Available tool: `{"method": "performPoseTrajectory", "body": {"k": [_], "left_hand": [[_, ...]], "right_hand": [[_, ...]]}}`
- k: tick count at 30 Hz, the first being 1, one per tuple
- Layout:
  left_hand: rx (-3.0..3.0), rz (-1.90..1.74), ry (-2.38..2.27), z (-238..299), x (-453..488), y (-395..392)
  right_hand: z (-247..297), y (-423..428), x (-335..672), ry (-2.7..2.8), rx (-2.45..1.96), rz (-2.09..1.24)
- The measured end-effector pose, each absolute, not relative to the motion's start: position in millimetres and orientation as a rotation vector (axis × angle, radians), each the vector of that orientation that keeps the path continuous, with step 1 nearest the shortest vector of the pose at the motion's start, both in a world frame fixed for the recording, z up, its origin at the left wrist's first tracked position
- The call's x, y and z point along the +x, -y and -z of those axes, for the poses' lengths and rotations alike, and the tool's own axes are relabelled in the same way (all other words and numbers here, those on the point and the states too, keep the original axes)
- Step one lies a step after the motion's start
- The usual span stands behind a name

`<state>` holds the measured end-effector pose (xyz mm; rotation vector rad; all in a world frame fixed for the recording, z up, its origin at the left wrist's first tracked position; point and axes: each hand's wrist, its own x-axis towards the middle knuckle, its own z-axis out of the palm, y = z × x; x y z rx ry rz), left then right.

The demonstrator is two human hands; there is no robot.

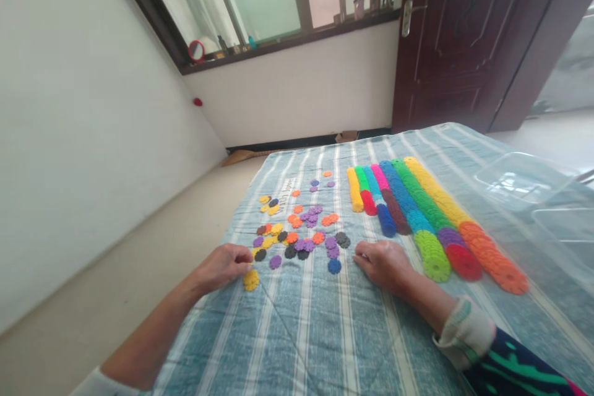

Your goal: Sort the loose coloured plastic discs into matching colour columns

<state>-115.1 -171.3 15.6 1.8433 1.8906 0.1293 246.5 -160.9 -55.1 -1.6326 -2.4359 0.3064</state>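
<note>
My left hand is at the left edge of a scatter of notched plastic discs, its fingers pinched together. A yellow disc lies just below its fingertips, and a black disc is close beside them. Whatever the pinch may hold is too small to tell. My right hand rests over the bed with fingers curled closed; what is inside them is hidden. Left of it lie a blue disc, black discs and purple discs. Orange discs are mixed among them.
Right of the scatter, overlapped discs form long rows by colour, including a yellow row and an orange row. Clear plastic containers stand at the right. Everything lies on a striped bedspread; its left edge drops to the floor.
</note>
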Motion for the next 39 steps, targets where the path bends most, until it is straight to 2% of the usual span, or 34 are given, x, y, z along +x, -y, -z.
{"method": "performPoseTrajectory", "body": {"k": [15,39], "left_hand": [[1.810,-0.105,-1.898,-13.0,-100.0,194.4],[1.580,-0.231,-1.754,-28.2,-91.3,167.3]], "right_hand": [[52.7,162.3,247.2,2.442,-1.618,-0.309],[48.7,160.1,245.7,2.436,-1.608,-0.329]]}}
